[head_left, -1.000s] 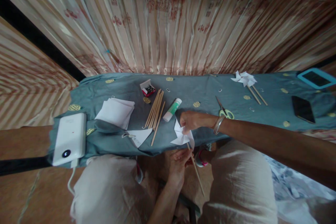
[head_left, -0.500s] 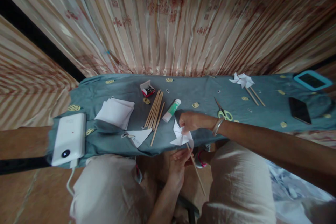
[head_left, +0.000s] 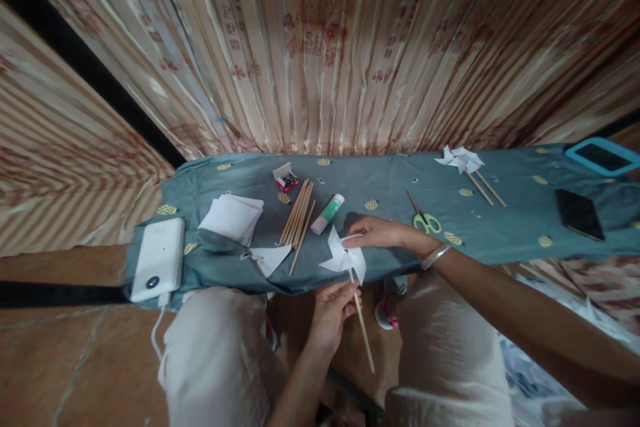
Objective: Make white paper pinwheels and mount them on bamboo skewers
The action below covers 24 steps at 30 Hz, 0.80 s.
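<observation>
Right hand (head_left: 383, 233) has uncurled, fingers loosely touching the pinwheel (head_left: 343, 258). Left hand (head_left: 330, 310) pinches the stick (head_left: 363, 327) just beneath, its shaft slanting lapward.

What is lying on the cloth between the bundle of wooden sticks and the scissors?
In the head view, a glue stick lies there, close beside the wooden sticks; from it to the scissors only cloth, edged by the right hand.

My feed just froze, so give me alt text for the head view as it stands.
The left hand holds a white paper pinwheel by its stick at the table's near edge, over the lap, while the right hand touches one blade. On the blue cloth behind lie spare sticks, a glue stick, scissors, paper squares and finished pinwheels.
</observation>
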{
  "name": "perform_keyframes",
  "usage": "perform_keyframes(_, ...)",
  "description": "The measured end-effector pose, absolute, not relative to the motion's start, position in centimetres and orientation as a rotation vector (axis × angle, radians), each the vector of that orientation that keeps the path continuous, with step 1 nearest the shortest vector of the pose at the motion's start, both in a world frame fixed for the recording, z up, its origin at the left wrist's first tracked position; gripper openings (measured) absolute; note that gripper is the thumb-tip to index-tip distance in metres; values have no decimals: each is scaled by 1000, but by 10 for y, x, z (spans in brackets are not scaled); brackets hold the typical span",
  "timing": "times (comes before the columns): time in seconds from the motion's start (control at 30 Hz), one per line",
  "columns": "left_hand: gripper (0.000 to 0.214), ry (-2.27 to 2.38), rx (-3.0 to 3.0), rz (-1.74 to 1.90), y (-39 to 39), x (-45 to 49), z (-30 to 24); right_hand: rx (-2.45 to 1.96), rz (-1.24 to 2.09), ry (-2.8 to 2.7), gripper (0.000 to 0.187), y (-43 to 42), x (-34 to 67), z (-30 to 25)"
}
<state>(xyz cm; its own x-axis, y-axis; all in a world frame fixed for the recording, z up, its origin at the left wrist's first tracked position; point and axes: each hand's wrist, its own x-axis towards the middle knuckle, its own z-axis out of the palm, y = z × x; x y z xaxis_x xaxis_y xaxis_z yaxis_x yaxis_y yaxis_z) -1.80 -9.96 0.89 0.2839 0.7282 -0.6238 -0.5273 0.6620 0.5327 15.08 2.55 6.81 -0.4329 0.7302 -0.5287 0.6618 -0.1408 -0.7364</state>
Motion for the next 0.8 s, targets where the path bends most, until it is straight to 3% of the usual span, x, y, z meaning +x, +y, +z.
perform_keyframes(0.2, 46, 960, 301, 868, -92, -22, 31, -1456, 1558, -1172, 54, 12, 168, 64)
perform_keyframes(0.37, 47, 922, 414, 901, -62, -18, 59, -1261, 1372, -802, 53, 18, 174, 57)
perform_keyframes(0.6, 52, 942, 503, 937, -8, -13, 66, -960, 1511, -622, 51, 23, 155, 35)
perform_keyframes(0.8, 54, 970, 558, 900, 13, -20, 46, -1005, 1526, -650, 39, 27, 147, 32)
